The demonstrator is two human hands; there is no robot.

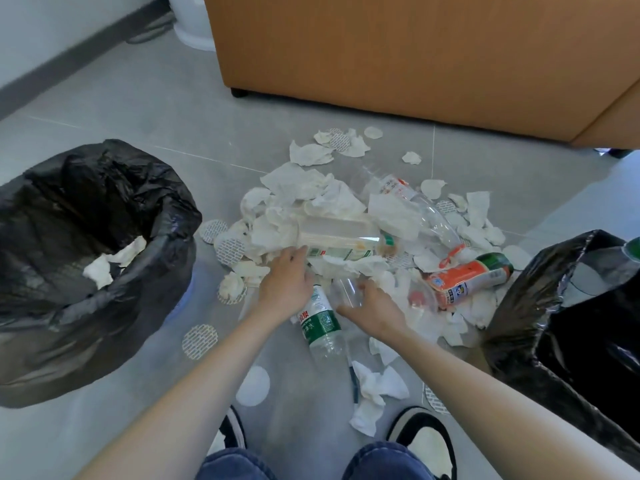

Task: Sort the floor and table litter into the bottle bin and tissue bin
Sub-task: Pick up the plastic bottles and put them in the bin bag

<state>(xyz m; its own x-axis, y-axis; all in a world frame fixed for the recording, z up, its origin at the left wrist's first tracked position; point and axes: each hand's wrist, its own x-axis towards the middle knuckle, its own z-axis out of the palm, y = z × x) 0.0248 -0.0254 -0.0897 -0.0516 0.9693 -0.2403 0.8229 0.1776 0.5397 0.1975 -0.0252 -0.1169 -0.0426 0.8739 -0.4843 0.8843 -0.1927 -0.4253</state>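
Note:
A heap of white tissues (304, 188) and plastic bottles lies on the grey floor. My left hand (287, 282) reaches into the heap with fingers straight, touching tissue beside a clear bottle with a green label (339, 242). My right hand (375, 308) curls around a crumpled clear bottle (346, 292). Between my hands lies a green-labelled water bottle (320, 323). An orange-labelled bottle (467, 278) and another clear bottle (429, 213) lie to the right. The left black-bagged bin (52, 306) holds tissues (104, 265). The right black-bagged bin (540, 306) shows a bottle (633, 249) at its rim.
An orange-brown cabinet (415, 64) stands behind the heap. Round white paper discs (200, 341) are scattered on the floor. More tissues (377, 386) lie near my shoes (426, 441). A white container (194, 26) stands by the wall at the back.

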